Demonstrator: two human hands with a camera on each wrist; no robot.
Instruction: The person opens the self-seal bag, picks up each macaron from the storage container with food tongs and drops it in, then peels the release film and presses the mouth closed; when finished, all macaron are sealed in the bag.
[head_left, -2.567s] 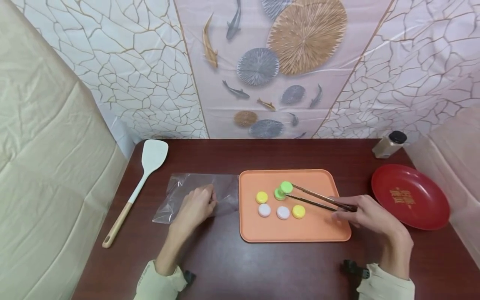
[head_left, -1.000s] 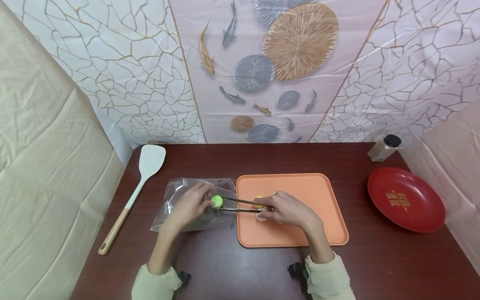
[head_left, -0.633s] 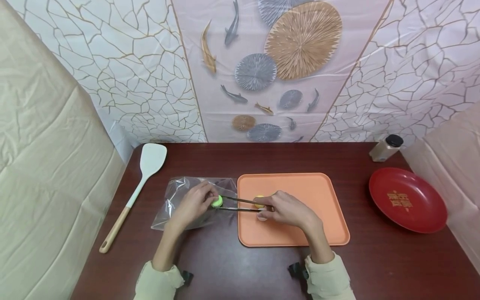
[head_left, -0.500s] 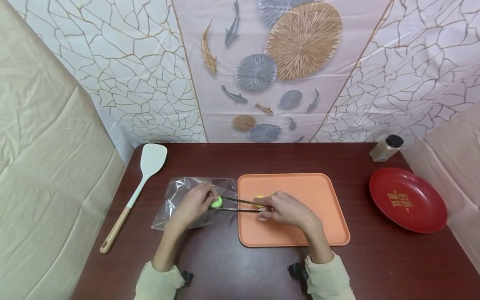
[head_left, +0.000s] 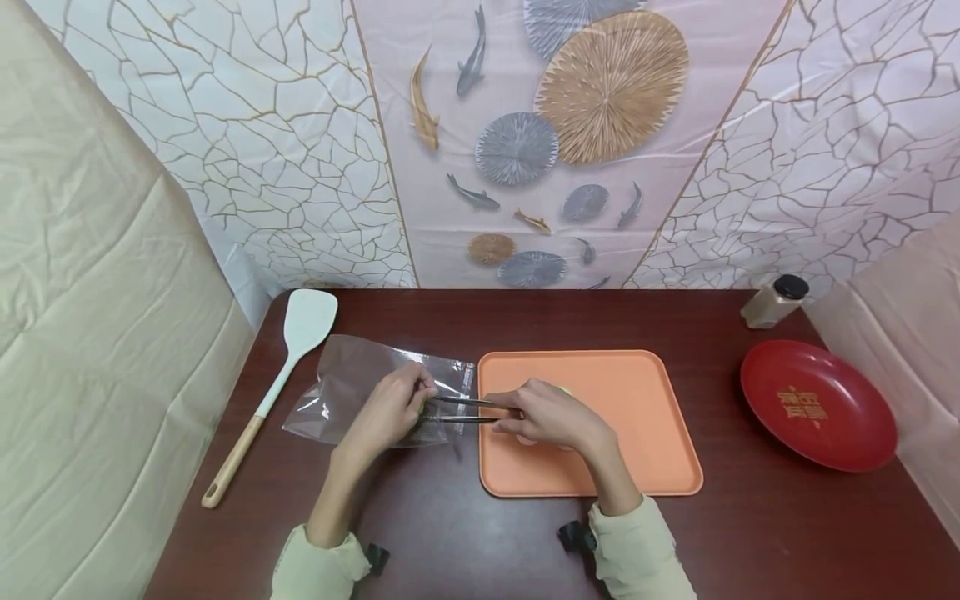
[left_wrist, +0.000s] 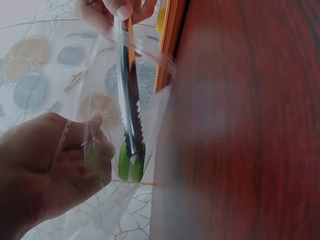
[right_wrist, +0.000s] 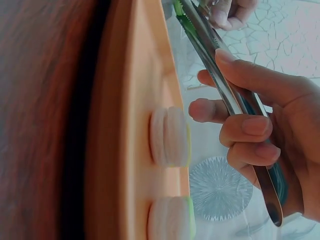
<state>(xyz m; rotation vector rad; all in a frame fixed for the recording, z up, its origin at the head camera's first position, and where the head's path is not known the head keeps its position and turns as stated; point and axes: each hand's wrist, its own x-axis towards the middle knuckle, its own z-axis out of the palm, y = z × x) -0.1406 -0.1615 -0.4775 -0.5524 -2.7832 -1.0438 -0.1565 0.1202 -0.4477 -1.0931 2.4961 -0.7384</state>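
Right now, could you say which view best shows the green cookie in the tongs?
The left wrist view shows most of the green cookie, at the tongs' tips; the head view gives a sliver, the right wrist view part, at its top edge.

Tongs [left_wrist: 125,82] silvery, macaron [left_wrist: 123,167] green, bag [head_left: 341,383] colourless, tray [head_left: 645,458] plain orange, tabletop [head_left: 570,321] dark red-brown, plate [head_left: 855,425] red with gold characters [head_left: 802,404], spatula [head_left: 302,333] white, wall sheet [head_left: 262,117] white with gold crackle lines

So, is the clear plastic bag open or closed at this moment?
The bag is open: in the left wrist view, its edge crosses over the tongs, which reach inside.
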